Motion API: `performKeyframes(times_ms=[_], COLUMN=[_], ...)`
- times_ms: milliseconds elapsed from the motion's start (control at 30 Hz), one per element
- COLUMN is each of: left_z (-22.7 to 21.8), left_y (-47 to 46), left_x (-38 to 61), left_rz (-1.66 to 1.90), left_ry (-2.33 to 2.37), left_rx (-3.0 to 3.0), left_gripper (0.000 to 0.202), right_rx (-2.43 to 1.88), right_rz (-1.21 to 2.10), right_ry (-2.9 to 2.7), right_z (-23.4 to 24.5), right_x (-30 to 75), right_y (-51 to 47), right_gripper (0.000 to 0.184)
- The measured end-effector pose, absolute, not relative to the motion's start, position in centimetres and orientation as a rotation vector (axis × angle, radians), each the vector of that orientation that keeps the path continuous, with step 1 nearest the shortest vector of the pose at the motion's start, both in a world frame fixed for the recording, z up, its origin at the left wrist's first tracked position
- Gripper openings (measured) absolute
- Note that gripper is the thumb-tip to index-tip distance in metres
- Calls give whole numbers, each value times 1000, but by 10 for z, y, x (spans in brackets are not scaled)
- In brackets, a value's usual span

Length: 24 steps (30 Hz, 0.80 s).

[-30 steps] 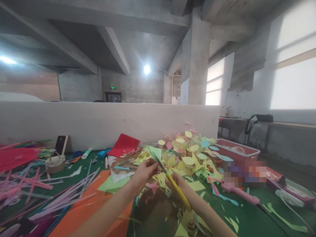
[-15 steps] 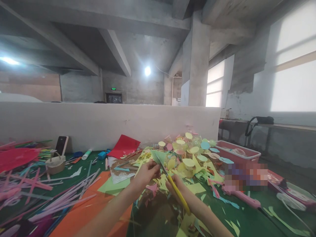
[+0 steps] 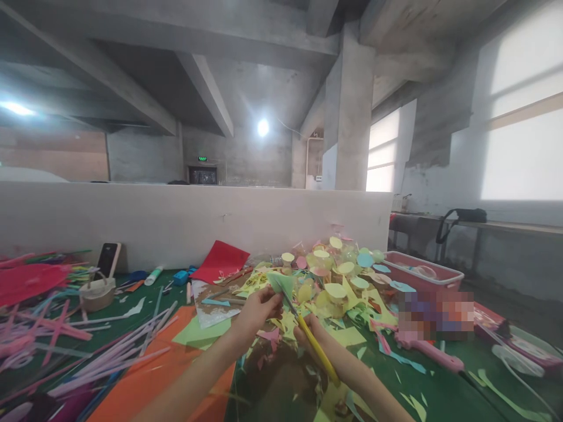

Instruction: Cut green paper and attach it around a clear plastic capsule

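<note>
Pinched in the fingers of my left hand (image 3: pixel 263 306) is a small piece of light green paper (image 3: pixel 281 283). My right hand (image 3: pixel 314 337) grips scissors (image 3: pixel 314 343) with yellow handles, and their blades reach up against the paper. Whether the blades are closed is hard to make out. Beneath both hands lie yellow and green paper scraps (image 3: pixel 288 323) and a pink scrap (image 3: pixel 269 337). Just beyond my right hand rises a heap of round yellow, blue and pink paper pieces (image 3: pixel 336 290).
An orange sheet (image 3: pixel 176 375) and pink-purple strips (image 3: pixel 109 357) lie at left, near a small basket (image 3: pixel 97 296) and a phone (image 3: pixel 108 259). A red sheet (image 3: pixel 222 262) leans by the white partition (image 3: pixel 176 217). At right are a pink bin (image 3: pixel 422 272) and a pink corded tool (image 3: pixel 440 356).
The green paper in my left hand has turned slightly, and its outline against the blades looks different. My hands have shifted very little.
</note>
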<state>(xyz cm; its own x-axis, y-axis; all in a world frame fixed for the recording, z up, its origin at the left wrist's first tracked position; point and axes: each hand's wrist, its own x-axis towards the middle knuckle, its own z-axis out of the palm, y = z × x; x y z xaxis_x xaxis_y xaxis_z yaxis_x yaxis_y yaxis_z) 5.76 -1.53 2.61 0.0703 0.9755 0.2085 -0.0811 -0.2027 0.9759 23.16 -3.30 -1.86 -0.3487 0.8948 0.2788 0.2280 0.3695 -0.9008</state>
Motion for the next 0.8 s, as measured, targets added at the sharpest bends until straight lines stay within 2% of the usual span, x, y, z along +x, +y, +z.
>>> performKeyframes(times_ms=[133,400,633,800], left_z=[24,28,33,33], left_y=[-16,-15,-20,-21], left_x=[58,56,57,60], left_rz=[1308,1383,1308,1293], left_ry=[1029,1081,1043,1054], left_rx=[1377,1412,1457,1485], left_gripper=[44,45,45,44], right_rx=[-1001,-1076,-963,-1042], right_rz=[1060,1017,1126,1041], right_ry=[-1792,-1814,-1811,-1784], right_z=[-11,-20,-3,-5], right_x=[231,233,235,233], right_y=[-38,-29,-46,-39], right_gripper=[66,59,55,57])
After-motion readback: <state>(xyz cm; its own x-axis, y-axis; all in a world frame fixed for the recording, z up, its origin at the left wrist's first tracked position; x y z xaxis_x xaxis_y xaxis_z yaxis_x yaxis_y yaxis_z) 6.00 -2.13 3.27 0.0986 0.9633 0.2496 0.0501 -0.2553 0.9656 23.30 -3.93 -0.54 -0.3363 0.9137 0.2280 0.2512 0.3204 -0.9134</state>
